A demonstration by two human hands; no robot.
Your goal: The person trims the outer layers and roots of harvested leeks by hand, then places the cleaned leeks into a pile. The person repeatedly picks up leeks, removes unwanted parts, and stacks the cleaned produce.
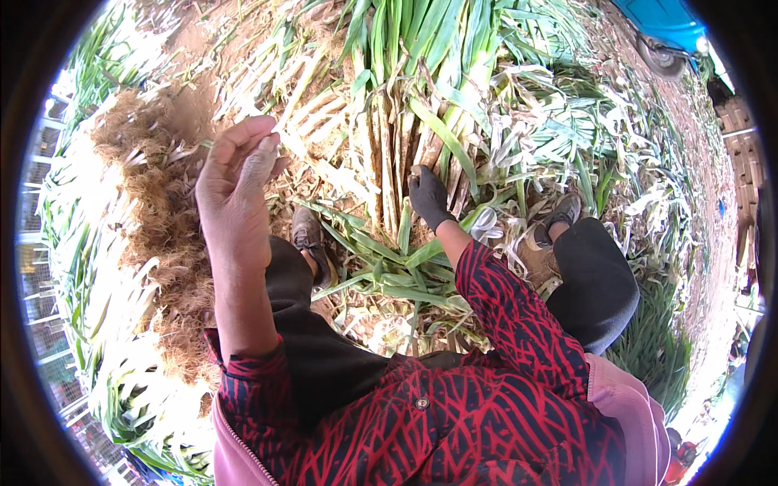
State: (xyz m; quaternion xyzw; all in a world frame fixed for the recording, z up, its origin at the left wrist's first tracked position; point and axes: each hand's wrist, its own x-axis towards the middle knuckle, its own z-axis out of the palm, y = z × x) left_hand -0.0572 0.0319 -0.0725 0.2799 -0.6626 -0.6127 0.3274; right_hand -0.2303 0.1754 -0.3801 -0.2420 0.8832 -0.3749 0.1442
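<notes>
My bare left hand (240,173) is raised at left of centre, its thumb close to the curled fingers; whether something small is pinched there I cannot tell. My right hand (429,193), in a dark glove, is low at the centre, its fingers curled at the lower stalks of the leek-like plants (389,152). Whether it grips a stalk is not clear. These plants lie in a row before me, green leaves away from me and soil-brown stalks towards me. Loose green leaves (395,261) lie on the ground between my feet.
A long pile of leek-like plants (109,291) with brown fibrous roots (164,237) runs down the left side. Peeled leaf scraps (516,140) cover the ground at right. A blue vehicle (662,24) with a wheel stands at the top right. My shoes (311,240) flank the loose leaves.
</notes>
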